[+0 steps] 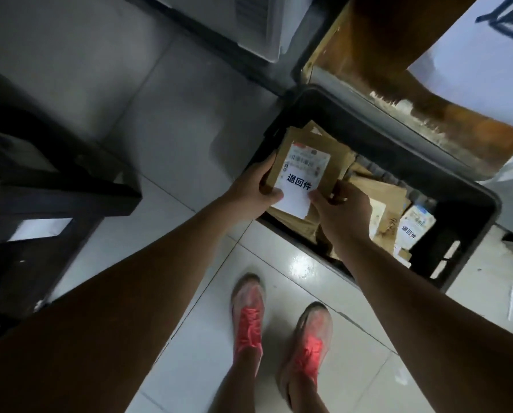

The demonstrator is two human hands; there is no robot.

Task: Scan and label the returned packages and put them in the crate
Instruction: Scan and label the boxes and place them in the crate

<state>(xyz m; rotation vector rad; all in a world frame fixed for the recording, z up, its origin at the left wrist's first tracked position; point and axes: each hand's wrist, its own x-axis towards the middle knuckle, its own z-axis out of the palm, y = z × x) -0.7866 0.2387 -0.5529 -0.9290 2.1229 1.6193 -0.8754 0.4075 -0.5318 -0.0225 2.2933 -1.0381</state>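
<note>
- We hold the package over the near-left part of the black crate. Our hands are apart: the left hand grips its left edge and the right hand pinches its lower right corner.
- The white label overhangs the package's lower edge, and we judge that the loose flap could snag or peel.
- If we let go this near the rim, the package may tip onto the floor.
- The crate holds several brown packages, one with a similar label.
</note>
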